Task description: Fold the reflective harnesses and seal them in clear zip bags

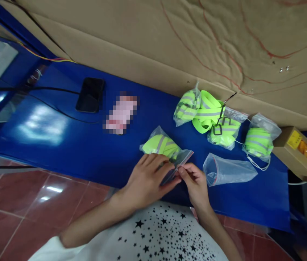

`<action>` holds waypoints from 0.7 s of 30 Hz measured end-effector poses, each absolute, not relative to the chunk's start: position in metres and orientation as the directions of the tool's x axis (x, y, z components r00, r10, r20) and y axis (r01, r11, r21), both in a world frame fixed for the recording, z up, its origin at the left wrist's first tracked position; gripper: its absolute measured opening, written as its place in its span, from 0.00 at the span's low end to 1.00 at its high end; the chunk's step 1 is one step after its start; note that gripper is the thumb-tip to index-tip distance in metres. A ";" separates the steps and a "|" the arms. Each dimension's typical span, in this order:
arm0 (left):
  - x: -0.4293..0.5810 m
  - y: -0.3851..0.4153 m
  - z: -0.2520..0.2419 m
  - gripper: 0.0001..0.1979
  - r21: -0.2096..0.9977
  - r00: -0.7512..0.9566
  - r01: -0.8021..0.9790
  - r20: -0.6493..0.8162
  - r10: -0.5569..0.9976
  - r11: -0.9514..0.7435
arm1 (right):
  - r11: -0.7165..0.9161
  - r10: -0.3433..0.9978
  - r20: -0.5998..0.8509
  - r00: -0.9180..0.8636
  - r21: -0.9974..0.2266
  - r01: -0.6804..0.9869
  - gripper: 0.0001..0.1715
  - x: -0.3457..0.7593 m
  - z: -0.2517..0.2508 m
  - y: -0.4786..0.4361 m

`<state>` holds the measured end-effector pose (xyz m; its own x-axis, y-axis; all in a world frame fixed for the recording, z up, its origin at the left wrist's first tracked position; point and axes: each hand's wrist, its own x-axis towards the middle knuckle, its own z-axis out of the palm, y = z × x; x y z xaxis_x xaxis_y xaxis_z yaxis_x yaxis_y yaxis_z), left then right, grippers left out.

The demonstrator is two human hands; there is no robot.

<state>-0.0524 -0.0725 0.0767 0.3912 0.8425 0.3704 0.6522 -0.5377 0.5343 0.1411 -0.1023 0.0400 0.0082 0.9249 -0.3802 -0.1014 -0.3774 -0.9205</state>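
A clear zip bag (183, 158) lies at the table's front edge with a rolled neon-yellow reflective strap (161, 145) inside it. My left hand (153, 174) is closed on the bag near its zip edge, fingers bent over the plastic. Close beside it, my right hand (194, 181) pinches the same zip edge between thumb and forefinger. Just right of my right hand lies another clear zip bag (232, 170), with nothing visible inside and its mouth toward me. The left fingertips partly cover the strap.
Several bagged neon straps (258, 141) and a loose strap (207, 108) sit along the back of the blue table (88, 145). A cardboard box (297, 152) stands at the right end. A black phone (90, 95) with cables and a blurred pink item (122, 114) lie left.
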 end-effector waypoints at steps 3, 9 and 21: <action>-0.041 -0.073 0.082 0.08 0.509 0.450 0.686 0.264 0.853 -0.520 | -0.360 0.932 -0.361 -0.001 -0.929 -0.089 0.11 0.144 0.036 -0.101; -0.043 -0.067 0.080 0.05 0.705 0.384 0.600 0.160 0.909 -0.378 | -0.372 0.928 -0.370 -0.034 -0.923 -0.100 0.14 0.144 0.028 -0.099; -0.049 -0.065 0.098 0.05 0.690 0.242 0.634 0.251 0.937 -0.349 | -0.200 0.978 -0.196 0.069 -0.978 0.060 0.16 0.133 0.039 -0.104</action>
<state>-0.0488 -0.0655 0.0985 0.2424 0.9372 0.2510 0.6344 -0.3488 0.6898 0.1327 -0.1040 0.0392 0.0691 0.9782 -0.1958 0.0602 -0.2000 -0.9779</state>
